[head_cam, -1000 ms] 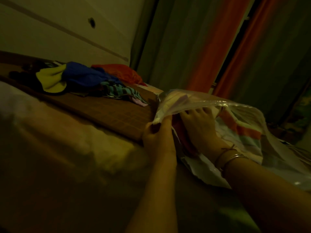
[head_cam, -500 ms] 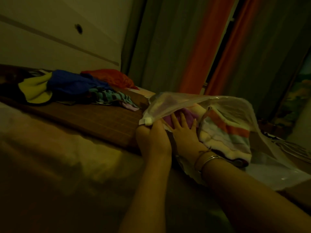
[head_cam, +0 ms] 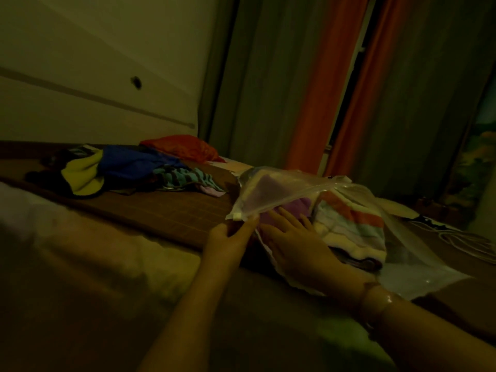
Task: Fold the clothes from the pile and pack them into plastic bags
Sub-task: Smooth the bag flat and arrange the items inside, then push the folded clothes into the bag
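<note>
bag: clear plastic bag (head_cam: 303, 191) on bed, right of clothes pile (head_cam: 139, 167)
left hand (head_cam: 228, 234): pinches bag mouth edge
right hand (head_cam: 292, 242): flat, fingers straight, pressing purple garment (head_cam: 295, 208) inside bag
handling: film thin, slippery; clothes soft; grip by mouth edge

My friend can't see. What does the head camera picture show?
A left hand pinches open the edge of a clear plastic bag while the right hand reaches in, fingers straight, on a purple cloth beside a striped cloth. A pile of clothes waits behind.
</note>
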Action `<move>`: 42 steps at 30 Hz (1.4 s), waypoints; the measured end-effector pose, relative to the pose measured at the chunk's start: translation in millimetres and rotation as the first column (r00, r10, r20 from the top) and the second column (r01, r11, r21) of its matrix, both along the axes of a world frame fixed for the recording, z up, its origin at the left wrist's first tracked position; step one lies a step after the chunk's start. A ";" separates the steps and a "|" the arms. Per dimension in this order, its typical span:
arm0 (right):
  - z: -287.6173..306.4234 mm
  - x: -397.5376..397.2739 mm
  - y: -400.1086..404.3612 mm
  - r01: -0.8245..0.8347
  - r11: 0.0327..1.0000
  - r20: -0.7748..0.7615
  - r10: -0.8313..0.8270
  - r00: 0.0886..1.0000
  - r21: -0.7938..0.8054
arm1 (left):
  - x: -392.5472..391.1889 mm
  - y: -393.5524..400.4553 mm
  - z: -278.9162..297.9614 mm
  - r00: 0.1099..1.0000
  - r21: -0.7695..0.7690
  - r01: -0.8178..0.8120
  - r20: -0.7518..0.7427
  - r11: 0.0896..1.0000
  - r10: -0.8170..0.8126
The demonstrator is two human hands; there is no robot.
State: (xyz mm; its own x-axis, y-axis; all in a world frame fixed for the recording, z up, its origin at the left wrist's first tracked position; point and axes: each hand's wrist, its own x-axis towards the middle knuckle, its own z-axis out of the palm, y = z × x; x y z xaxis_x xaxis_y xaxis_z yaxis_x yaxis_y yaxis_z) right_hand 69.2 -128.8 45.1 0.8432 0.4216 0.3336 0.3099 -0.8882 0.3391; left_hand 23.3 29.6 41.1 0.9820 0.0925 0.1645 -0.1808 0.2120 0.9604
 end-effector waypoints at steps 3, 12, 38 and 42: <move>9.2 -40.2 9.1 -0.191 0.981 0.205 0.185 0.961 0.013 | -10.9 23.6 -3.6 1.000 0.043 -0.016 -0.008 0.999 0.016; 36.5 -60.4 100.9 -0.455 0.890 0.294 0.436 0.850 -0.005 | -21.2 122.9 1.8 0.947 0.057 -0.309 -0.072 0.949 0.313; -12.9 222.5 352.3 -0.032 0.829 -0.321 0.252 0.913 0.559 | 105.9 251.8 -57.3 0.888 -0.058 -0.458 -0.071 0.887 0.454; 7.5 180.2 320.8 -0.102 0.519 -0.123 0.382 0.916 0.849 | 94.1 239.7 -46.0 0.884 -0.058 -0.466 -0.067 0.883 0.462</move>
